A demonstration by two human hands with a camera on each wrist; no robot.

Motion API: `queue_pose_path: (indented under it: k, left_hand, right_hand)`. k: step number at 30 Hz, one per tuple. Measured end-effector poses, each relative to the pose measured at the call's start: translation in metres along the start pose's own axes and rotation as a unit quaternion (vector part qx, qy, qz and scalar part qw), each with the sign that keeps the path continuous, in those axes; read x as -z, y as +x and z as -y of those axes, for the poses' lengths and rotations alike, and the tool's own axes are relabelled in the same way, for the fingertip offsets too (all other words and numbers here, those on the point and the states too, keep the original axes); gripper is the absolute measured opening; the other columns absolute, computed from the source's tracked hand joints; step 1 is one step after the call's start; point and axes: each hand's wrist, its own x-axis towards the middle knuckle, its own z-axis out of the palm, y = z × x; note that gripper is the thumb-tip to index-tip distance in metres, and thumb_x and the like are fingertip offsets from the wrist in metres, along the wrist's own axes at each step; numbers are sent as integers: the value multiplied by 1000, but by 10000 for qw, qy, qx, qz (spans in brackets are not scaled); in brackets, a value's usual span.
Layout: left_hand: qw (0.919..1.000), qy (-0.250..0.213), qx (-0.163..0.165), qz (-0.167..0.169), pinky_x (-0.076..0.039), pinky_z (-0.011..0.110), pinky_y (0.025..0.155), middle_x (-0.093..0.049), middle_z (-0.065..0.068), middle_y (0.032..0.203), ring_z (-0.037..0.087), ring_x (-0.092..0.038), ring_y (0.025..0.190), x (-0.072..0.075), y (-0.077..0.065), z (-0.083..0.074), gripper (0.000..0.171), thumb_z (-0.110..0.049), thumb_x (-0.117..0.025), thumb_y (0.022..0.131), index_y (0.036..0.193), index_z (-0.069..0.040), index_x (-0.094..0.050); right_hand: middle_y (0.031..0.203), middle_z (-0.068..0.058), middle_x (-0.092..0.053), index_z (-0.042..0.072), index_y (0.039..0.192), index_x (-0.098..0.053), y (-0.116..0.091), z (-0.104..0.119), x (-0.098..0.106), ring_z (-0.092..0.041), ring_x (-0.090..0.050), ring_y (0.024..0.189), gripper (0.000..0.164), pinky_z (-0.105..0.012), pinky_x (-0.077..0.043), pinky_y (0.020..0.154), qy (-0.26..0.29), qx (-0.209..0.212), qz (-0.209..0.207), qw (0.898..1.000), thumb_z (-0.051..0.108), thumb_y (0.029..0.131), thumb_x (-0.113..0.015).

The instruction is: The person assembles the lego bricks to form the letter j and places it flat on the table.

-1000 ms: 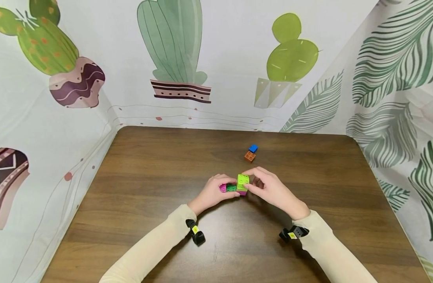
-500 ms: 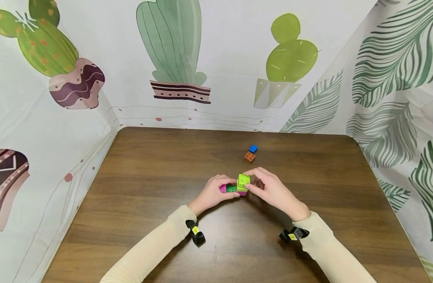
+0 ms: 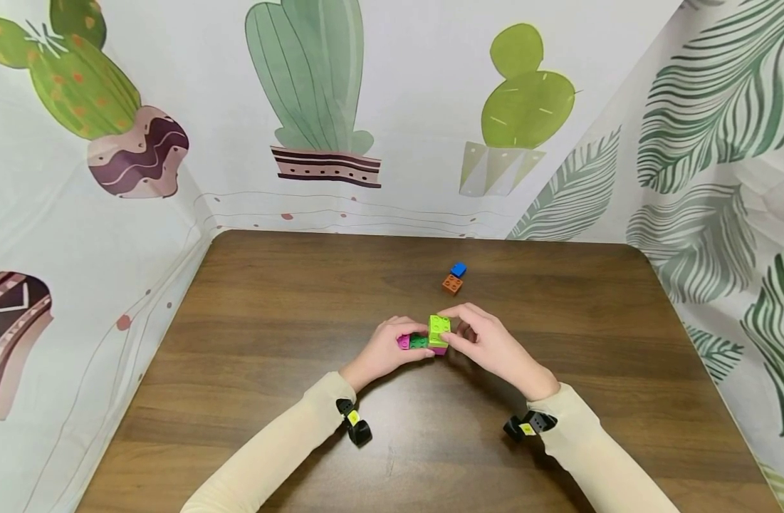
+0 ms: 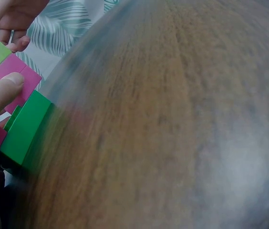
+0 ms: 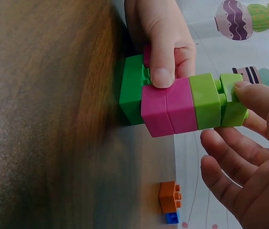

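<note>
Hand R [image 3: 496, 349] is pinching upper of 2 lime blks [image 5: 232, 106], shifting slightly twd 9 o'clock vs prev, hand L [image 3: 387, 349] clamping 2 pink blks [image 5: 180, 110].

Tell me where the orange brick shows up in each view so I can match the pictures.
Head: the orange brick is right of centre, a little below mid-height, beside the blue brick.
Left wrist: not in this picture.
Right wrist: near the bottom, right of centre, just above the blue brick in the image.
Shared landmark: the darker green brick, below centre in head, left side in left wrist, upper middle in right wrist.
</note>
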Motion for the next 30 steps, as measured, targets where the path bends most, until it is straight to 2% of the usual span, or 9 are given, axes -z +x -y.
queue_pose_path:
  k: [17, 30]
  left_hand:
    - [10000, 37, 0, 43, -49, 37, 91, -73, 0, 110, 17, -62, 102, 2, 0, -2, 40, -33, -88, 86, 120, -14, -77]
    - [10000, -7, 1, 49, -49, 34, 88, -73, -1, 108, 16, -62, 101, 1, 0, 0, 40, -31, -89, 85, 119, -14, -78]
  right_hand:
    - [101, 4, -65, 13, 124, -70, 0, 1, 2, -9, -59, 76, 32, -25, -51, 62, -41, 163, -80, 9998, 13, 94, -79]
    - [95, -2, -66, 10, 127, -67, -2, 2, 5, -7, -58, 71, 34, -25, -49, 59, 62, -163, 78, 9998, 12, 95, -78]
